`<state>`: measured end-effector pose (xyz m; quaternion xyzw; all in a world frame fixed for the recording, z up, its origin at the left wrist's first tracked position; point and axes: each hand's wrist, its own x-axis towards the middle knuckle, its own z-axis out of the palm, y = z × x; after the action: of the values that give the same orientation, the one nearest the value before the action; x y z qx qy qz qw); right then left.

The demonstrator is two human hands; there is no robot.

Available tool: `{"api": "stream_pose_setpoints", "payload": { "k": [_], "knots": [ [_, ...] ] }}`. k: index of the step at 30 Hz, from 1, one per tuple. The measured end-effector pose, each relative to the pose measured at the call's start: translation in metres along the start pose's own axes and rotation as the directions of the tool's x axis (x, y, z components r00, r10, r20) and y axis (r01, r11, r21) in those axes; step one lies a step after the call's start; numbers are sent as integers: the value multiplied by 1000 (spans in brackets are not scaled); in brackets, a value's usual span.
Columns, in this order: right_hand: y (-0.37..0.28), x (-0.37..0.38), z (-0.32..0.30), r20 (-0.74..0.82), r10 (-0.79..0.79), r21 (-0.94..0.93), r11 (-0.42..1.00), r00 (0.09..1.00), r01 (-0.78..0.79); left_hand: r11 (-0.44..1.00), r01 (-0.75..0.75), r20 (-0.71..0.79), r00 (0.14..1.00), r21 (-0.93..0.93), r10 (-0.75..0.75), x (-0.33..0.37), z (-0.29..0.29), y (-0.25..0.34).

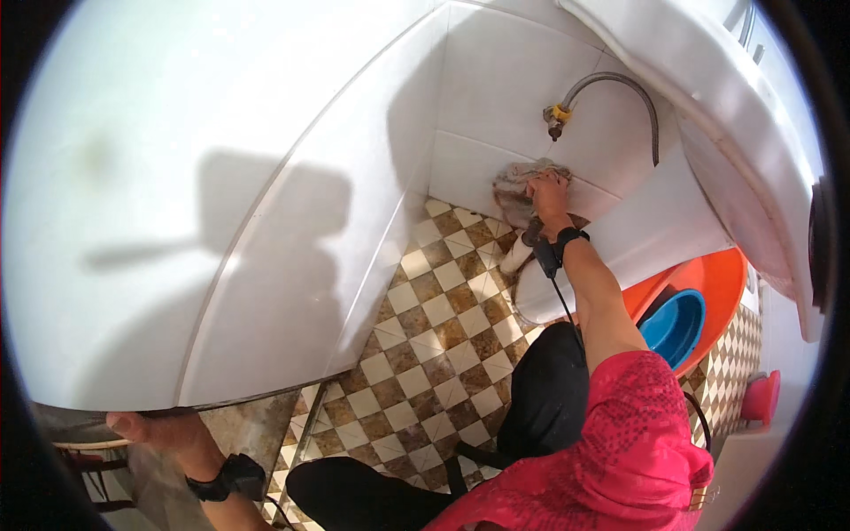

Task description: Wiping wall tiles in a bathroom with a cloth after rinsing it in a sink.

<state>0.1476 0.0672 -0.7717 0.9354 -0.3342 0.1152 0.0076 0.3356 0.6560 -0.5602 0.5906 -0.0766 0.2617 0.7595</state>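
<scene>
Low on the white tiled wall (496, 106), my right hand (551, 190) presses a crumpled, stained cloth (512, 190) with the fingers closed on it. The cloth lies just below a small angle valve (555, 119) with a yellow part. A braided hose (633, 84) arches from the valve and drops behind a white sink pedestal (651, 226). Close to my right wrist a short white pipe (515, 255) rises from the floor. At the lower left, my left hand (173, 440) rests at the bottom edge of the white tiled wall, its thumb stretched out. Its other fingers are mostly hidden.
A white sink (699, 84) overhangs on the right. Beside the pedestal sit an orange basin (722, 274) and a blue basin (677, 327) inside it. A pink plastic thing (760, 396) stands farther right. Brown and white checkered floor (434, 319) lies below, with my dark-trousered legs over it.
</scene>
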Motion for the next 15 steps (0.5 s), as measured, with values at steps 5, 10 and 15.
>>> {"api": "stream_pose_setpoints", "payload": {
  "k": [5,10,15],
  "knots": [
    [-58,51,-33,-385,-159,-49,987,909,152,998,56,117,992,-39,-51,2,-10,-2],
    [-135,115,-106,-514,-111,10,991,850,135,994,68,115,992,-83,-59,7,-23,-13],
    [-118,108,-64,-463,-254,-196,964,849,182,1000,-9,72,997,-16,10,5,-11,-5]
  ]
}}
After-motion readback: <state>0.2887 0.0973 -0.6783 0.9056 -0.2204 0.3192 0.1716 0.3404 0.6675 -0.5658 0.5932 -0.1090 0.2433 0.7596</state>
